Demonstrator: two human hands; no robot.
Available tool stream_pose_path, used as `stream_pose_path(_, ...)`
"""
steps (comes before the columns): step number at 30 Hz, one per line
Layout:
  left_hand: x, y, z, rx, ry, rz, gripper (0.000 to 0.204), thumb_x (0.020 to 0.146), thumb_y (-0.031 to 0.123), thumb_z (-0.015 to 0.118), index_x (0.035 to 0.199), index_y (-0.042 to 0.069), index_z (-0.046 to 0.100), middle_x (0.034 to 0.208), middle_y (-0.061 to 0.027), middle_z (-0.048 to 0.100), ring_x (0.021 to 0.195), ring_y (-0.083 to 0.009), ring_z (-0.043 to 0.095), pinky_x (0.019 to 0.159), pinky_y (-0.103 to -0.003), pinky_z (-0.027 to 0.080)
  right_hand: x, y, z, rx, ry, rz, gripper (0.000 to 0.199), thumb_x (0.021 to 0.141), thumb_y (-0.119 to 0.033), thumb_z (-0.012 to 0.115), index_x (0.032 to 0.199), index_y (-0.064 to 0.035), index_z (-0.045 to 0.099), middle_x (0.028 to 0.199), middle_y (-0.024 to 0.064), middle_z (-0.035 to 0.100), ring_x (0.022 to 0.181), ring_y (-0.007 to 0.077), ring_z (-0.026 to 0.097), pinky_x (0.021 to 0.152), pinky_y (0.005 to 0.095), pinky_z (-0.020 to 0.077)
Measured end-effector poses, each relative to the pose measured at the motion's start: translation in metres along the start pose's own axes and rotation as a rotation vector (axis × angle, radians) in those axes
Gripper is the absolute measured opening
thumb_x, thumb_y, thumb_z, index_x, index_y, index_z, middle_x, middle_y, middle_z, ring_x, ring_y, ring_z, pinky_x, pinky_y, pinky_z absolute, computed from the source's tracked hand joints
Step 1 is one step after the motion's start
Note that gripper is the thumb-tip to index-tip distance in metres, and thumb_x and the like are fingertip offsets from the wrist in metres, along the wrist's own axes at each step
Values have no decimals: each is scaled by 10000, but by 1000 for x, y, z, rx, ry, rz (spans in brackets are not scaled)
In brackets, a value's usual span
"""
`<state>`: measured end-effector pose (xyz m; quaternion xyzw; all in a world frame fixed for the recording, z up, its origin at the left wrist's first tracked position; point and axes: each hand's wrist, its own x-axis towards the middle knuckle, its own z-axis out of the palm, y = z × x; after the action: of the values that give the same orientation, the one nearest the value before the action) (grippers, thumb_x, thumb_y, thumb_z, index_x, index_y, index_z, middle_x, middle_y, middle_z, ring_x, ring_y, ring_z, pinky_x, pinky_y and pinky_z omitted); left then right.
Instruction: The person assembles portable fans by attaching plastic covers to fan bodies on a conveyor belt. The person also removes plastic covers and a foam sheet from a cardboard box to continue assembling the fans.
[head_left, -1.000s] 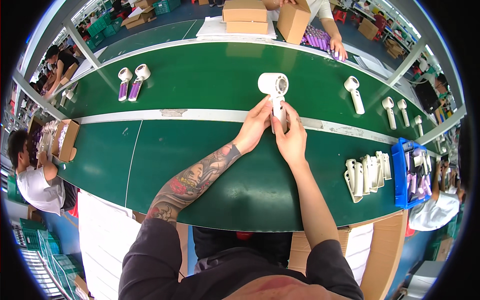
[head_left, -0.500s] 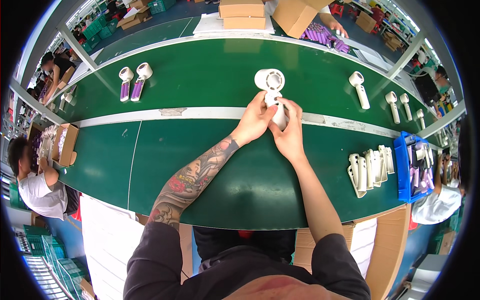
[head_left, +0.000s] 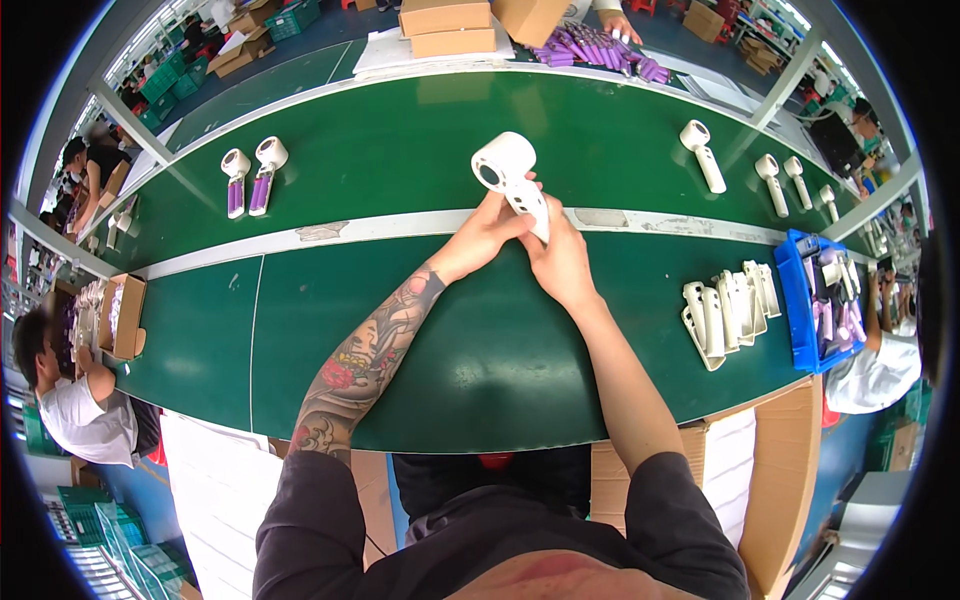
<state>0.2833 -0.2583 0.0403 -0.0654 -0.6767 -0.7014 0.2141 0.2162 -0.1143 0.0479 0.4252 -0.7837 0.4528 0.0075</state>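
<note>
Over the strip at the middle of the bench, both my hands hold a white handheld fan (head_left: pixel 506 158). Its round head tilts up and to the left, and its handle slants down to the right. My left hand (head_left: pixel 482 238) grips the handle from the left, thumb across its front. My right hand (head_left: pixel 562 262) is closed round the handle's lower right side, with some fingers hidden behind it. Two white fans with purple cells showing in their handles, one of them this fan (head_left: pixel 268 172), lie at the far left.
Several white handle shells (head_left: pixel 712 322) stand grouped at the right, beside a blue bin (head_left: pixel 800 335) of purple and white parts. More white fans (head_left: pixel 706 165) lie at the far right. Purple cells (head_left: pixel 590 48) are piled beyond, near a co-worker's hand. A cardboard box (head_left: pixel 125 318) sits left.
The fan has turned in my hands: its head now points left and its round grille no longer faces me. My right hand has shifted along the handle. The whole view has shifted slightly.
</note>
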Motion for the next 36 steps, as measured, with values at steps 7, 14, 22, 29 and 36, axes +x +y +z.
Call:
stream_pose_path(7,-4,8,1,-64,-13,-101,536,917,27,673,1387,34,415,1204,-146,603,1071,-219,620,950,-351,507,-2,-8,1,152,-49,12,522,841,-28,643,1339,-100,504,1083,167,706,934,374,703,783,427,545)
stream_pose_path(14,-2,17,14,-11,102,-66,465,910,51,689,1314,7,464,1063,-130,640,941,-189,649,875,-322,537,-4,-15,6,104,45,112,503,869,-36,631,1358,-67,518,1137,146,697,978,302,699,818,355,539)
stream_pose_path(22,-4,22,0,-262,231,-226,310,1040,205,515,1247,-25,528,1004,-134,660,874,-179,644,824,-288,531,6,-12,-6,1302,-130,412,359,980,-169,588,1297,-6,546,966,130,688,724,185,664,625,267,502)
stream_pose_path(29,-4,2,-2,-133,214,-153,364,1087,262,398,1241,-24,562,979,-131,664,861,-182,628,825,-292,514,18,20,-31,1619,-229,424,356,1038,-254,535,1262,22,541,882,83,648,488,61,417,448,198,336)
stream_pose_path(36,-7,3,5,129,139,-103,310,1073,218,435,1210,-10,594,962,-104,656,839,-166,610,805,-282,511,18,4,-28,1503,-4,610,386,1041,-284,547,1276,22,534,891,65,642,462,11,345,412,167,269)
